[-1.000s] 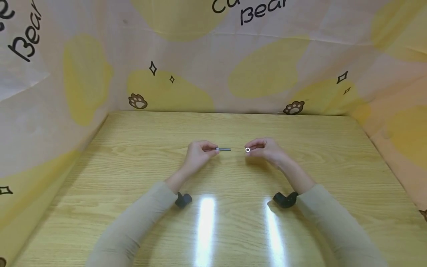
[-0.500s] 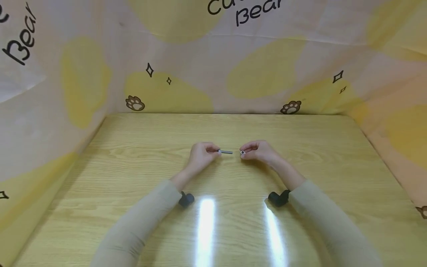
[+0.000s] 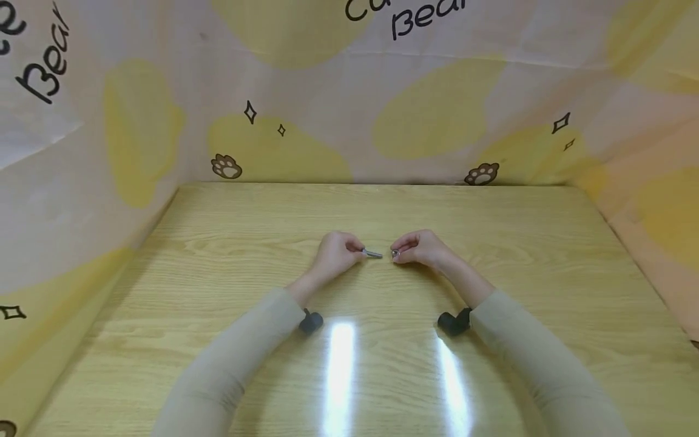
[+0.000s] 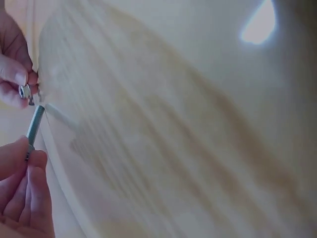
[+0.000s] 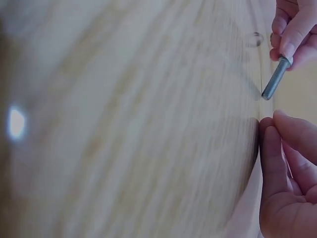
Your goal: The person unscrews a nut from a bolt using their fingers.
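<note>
Between thumb and fingers my left hand (image 3: 335, 255) pinches a metal bolt (image 3: 374, 254) by its head end. The bolt's threaded shank (image 4: 36, 121) sticks out towards the other hand. My right hand (image 3: 425, 249) pinches a small shiny nut (image 3: 395, 252) at its fingertips. A short gap separates the bolt's free end from the nut in the head view. In the left wrist view the nut (image 4: 24, 91) sits just above and left of the bolt's tip. The right wrist view shows the bolt (image 5: 276, 78) pointing at the right fingertips (image 5: 267, 123), which hide the nut.
A light wood-grain table (image 3: 262, 212) lies beneath both hands. Patterned cloth walls (image 3: 306, 79) stand at its back and sides. Dark wrist cameras (image 3: 312, 321) hang below the sleeves. Bright light reflections (image 3: 340, 376) streak the near part of the tabletop.
Both hands have come closer together, narrowing the gap between bolt and nut. The bolt's tip now slants slightly towards me, and the nut no longer shows as a plain white ring.
</note>
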The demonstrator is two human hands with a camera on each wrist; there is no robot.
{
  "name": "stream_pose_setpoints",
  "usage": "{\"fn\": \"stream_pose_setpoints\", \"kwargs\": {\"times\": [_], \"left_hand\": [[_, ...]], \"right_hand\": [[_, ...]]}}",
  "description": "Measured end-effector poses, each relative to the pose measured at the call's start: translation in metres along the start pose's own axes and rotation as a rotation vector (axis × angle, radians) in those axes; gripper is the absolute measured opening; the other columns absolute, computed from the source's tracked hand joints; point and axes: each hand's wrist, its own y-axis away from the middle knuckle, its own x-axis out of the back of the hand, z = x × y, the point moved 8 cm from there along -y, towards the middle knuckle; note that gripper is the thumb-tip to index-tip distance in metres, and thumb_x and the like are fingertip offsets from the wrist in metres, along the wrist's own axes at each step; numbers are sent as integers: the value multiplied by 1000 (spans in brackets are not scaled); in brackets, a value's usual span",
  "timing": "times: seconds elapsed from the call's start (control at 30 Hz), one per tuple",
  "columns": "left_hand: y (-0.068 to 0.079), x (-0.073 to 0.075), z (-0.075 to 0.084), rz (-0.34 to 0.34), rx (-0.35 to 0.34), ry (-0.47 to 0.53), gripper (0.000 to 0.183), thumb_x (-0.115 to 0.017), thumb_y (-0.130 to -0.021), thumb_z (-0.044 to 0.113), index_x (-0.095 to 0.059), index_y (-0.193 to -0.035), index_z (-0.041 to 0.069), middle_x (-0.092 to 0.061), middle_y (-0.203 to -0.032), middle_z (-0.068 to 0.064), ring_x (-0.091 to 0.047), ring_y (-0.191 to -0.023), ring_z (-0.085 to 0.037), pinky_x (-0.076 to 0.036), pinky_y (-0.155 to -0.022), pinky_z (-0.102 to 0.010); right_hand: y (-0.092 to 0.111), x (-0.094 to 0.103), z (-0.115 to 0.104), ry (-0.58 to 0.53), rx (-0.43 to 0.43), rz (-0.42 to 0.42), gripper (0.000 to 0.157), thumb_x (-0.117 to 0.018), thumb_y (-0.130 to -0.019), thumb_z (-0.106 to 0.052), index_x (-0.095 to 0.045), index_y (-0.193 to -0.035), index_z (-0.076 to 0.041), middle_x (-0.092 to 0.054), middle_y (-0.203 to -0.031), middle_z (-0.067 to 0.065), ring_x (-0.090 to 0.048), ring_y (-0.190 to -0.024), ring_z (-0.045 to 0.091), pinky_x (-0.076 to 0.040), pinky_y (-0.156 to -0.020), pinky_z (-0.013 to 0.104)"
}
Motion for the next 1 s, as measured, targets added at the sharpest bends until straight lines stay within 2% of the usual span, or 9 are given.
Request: {"fn": "stream_pose_setpoints", "kwargs": {"times": [0.23, 0.37, 0.5, 0.67, 1.0], "left_hand": [[-1, -2, 7, -10, -49, -121, 9, -76, -75, 4, -71, -82, 0, -70, -78, -8, -64, -70, -17, -51, -69, -26], [-2, -5, 5, -37, -51, -171, 8, -77, -74, 4, -72, -80, 2, -69, -76, -6, -63, -70, -16, -49, -69, -27], [-1, -6, 1, -61, -43, -188, 7, -76, -76, 4, -71, -81, 2, -69, -79, -6, -63, -74, -18, -49, -73, -29], [-1, -3, -1, -63, -17, -216, 7, -76, -75, 3, -71, -81, 3, -68, -79, -6, -61, -76, -18, -48, -75, -31], [-4, -6, -1, -101, -41, -205, 9, -75, -75, 2, -70, -82, 1, -67, -77, -6, -59, -72, -17, -47, -69, -27]], "right_hand": [[0, 0, -9, 77, 13, 3, 30, -74, -75, 2, -66, -103, 7, -66, -88, 9, -55, -77, 14, -46, -70, 20], [0, -1, -7, 92, -11, -3, 29, -74, -75, 2, -67, -103, 6, -66, -85, 7, -55, -75, 13, -46, -69, 20], [-1, -4, -6, 123, -14, -10, 27, -74, -75, 2, -68, -101, 5, -65, -84, 5, -54, -73, 13, -46, -67, 21], [-5, -9, -12, 197, 24, -22, 24, -76, -74, 2, -70, -97, 2, -63, -81, 4, -53, -72, 14, -45, -65, 22], [-6, -11, -14, 286, 35, -43, 20, -75, -74, 2, -70, -94, 2, -61, -76, 4, -51, -69, 14, -44, -62, 23]]}}
